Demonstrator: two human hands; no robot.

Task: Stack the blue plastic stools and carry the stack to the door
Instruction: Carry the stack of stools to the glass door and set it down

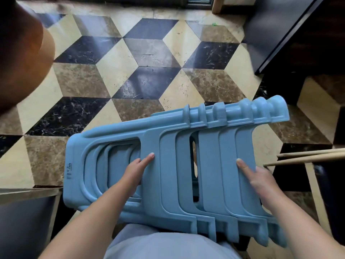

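A stack of several nested blue plastic stools (168,165) lies on its side in front of my body, seats to the left and legs pointing right, held off the floor. My left hand (136,172) grips a leg panel near the seat end, thumb on top and fingers curled underneath out of sight. My right hand (255,176) holds the leg end of the stack, thumb lying along a blue panel, its fingers hidden beneath. The bottom of a door frame (199,1) shows at the top edge, across the floor.
The floor (130,58) has cube-pattern marble tiles in cream, brown and black. A dark cabinet (298,30) stands at upper right. A round brown wooden object (20,53) fills the upper left. Wooden sticks (306,157) jut in from the right; a dark chair (24,221) stands at lower left.
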